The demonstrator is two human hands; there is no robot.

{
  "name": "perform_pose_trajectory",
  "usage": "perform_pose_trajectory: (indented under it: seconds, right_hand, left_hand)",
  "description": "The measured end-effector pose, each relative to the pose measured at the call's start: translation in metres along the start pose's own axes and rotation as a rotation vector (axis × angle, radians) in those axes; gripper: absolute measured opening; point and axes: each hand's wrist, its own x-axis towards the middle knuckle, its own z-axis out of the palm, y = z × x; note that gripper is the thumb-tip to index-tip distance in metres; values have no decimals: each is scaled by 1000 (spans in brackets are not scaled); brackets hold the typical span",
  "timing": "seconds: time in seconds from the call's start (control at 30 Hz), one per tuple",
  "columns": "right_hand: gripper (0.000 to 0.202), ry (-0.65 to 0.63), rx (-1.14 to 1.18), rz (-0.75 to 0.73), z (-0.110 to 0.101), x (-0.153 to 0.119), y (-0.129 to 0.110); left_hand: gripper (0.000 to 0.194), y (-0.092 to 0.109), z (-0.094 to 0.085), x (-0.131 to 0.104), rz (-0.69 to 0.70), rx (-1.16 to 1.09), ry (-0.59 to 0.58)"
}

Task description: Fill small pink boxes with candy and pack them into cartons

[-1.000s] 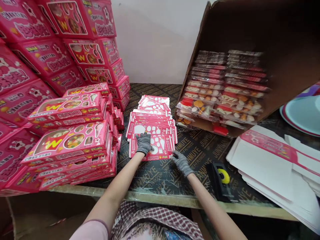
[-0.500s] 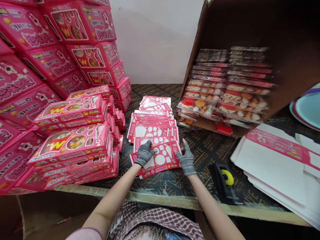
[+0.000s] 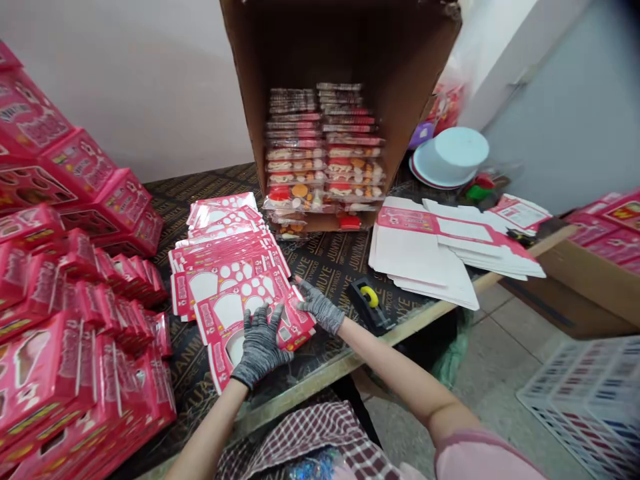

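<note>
Over the front pink card: left hand, fingers spread, palm down, gripping nothing.
Card's right edge: right hand, fingers bent; grip unclear.
Counter: black, printed; card stack behind.
Room: pale wall, tiled floor.
Hard to see: dark carton interior; pink boxes cut off left.

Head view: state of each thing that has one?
Front card: flat, unfolded
Left hand: spread on the card
Right hand: at card's right edge, grip unclear
Cardboard box: open
Packets: stacked in two columns
Pink boxes: folded up, stacked
White-backed sheets: flat, piled
Tape dispenser: untouched
</note>
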Motion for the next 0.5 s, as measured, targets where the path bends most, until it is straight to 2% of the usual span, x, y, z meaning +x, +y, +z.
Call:
perform_pose_trajectory:
  seconds: [0.07,0.17,0.23,0.27,0.33,0.4,0.5]
  right_hand:
    - [94,112,-272,-108,-15,17,-19]
    - [79,428,-867,-365,-40,64,-70]
    - [79,594,-1223,-372,-51,101,-109]
    - [82,630,-1360,-351,-54,119,-127]
    - [78,616,-1564,-317,-54,150,-156]
    - [60,523,-1669,-332,-49,171,-176]
    - [42,410,-1696,-389,-39,176,-193]
  left_hand:
    - [121,-4,-7,5,-89,6,-53]
    - [122,-18,-13,20,-182,21,-117]
    - [124,-28,-14,34,-193,43,-113]
    - [124,-32,-15,41,-195,53,-102]
    - [125,-36,-16,52,-195,63,-83]
    - [125,-38,-19,58,-190,56,-68]
    - [122,-43,-25,54,-184,13,-45]
